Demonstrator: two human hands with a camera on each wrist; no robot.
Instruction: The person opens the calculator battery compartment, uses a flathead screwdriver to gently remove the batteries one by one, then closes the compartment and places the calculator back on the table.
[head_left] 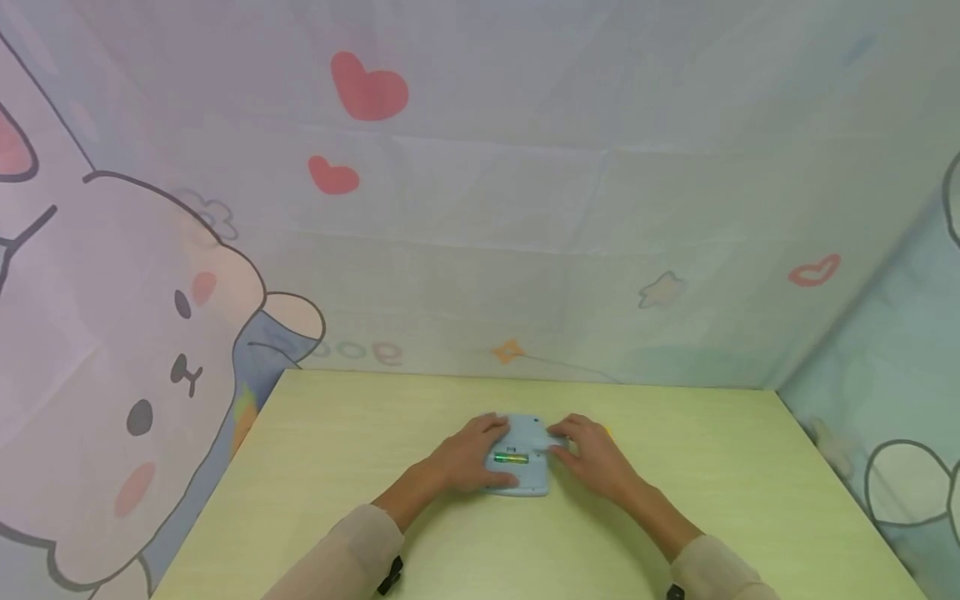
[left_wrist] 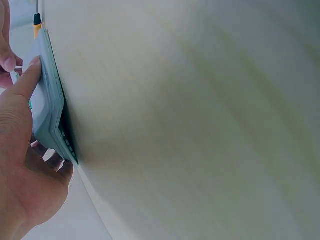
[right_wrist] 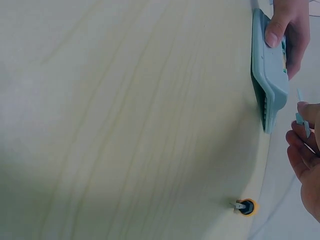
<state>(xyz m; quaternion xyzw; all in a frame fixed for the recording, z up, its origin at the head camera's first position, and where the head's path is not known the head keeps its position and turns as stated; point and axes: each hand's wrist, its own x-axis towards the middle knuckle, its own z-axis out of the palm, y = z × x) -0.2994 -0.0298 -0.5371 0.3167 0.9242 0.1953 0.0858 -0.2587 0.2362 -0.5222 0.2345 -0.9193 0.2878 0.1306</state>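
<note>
A light-blue calculator (head_left: pixel 534 479) lies face down on the table, its back facing up. In the open compartment on its back sits a green battery (head_left: pixel 512 458). My left hand (head_left: pixel 471 457) grips the calculator by its left side, thumb near the lower part and fingers over the upper part. Just off the calculator's right side, my right hand (head_left: pixel 592 457) pinches a small light-blue battery cover (right_wrist: pixel 306 129) between thumb and fingers. In the right wrist view the cover is apart from the calculator (right_wrist: pixel 267 65).
A screwdriver (right_wrist: pixel 246 206) with a yellow and black handle is on the table to the right, mostly hidden behind my right hand in the head view. The pale yellow table (head_left: pixel 360 433) ends at a cartoon-printed cloth (head_left: pixel 480 250).
</note>
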